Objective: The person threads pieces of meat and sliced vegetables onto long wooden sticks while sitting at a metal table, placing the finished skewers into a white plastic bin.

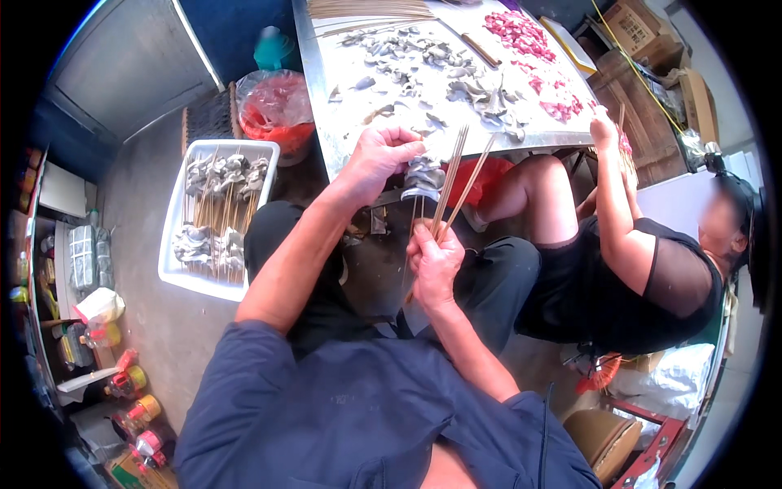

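Observation:
My right hand (pixel 437 262) is closed around several thin bamboo skewers (pixel 456 175). Grey oyster mushroom pieces (pixel 424 177) are threaded in a stack near the tips of some of these skewers; the others are bare. At the top of that stack, my left hand (pixel 383 160) pinches a mushroom piece, mostly hidden by the fingertips. Just beyond my hands, loose oyster mushroom pieces (pixel 407 53) lie scattered on the metal-edged table (pixel 323 98). To my left, a white plastic tray (pixel 173 212) holds several finished-looking mushroom skewers (pixel 213 248) in two rows.
Pink raw meat pieces (pixel 521 37) and a bundle of skewers (pixel 371 8) lie on the table, near a knife (pixel 481 50). A person in black (pixel 643 261) sits at my right, holding skewered meat. Beside the tray stands a red plastic-lined bucket (pixel 275 110). Bottles (pixel 126 381) line the left.

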A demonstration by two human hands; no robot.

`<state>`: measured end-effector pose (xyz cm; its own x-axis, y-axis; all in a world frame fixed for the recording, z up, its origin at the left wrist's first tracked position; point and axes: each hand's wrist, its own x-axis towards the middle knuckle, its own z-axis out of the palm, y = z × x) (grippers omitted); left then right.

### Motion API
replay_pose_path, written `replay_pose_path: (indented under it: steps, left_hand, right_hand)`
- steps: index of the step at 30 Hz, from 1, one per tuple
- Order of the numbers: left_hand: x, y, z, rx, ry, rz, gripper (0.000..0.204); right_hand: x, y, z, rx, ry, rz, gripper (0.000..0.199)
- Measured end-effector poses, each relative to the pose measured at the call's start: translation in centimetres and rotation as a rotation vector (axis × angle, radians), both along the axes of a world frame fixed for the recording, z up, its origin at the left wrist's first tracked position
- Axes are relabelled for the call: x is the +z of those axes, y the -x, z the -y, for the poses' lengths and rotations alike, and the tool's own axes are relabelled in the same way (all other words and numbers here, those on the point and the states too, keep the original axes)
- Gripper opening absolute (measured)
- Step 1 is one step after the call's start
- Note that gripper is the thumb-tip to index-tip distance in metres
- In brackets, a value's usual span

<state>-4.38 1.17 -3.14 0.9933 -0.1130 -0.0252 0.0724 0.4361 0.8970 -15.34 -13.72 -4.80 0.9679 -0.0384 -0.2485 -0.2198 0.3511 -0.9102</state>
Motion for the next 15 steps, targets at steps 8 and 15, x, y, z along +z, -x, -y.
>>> replay_pose_path:
  steps: [8,15]
  left_hand:
    - [0.0,0.2,-0.1,-0.013,0.023,0.000,0.009]
    - [0.9,1.5,0.2,0.032,0.021,-0.034,0.013]
  right_hand:
    - [0.4,-0.2,0.0,0.023,0.027,-0.010,0.007]
    - [0.1,0.7,-0.1,0.019,0.036,-0.010,0.009]
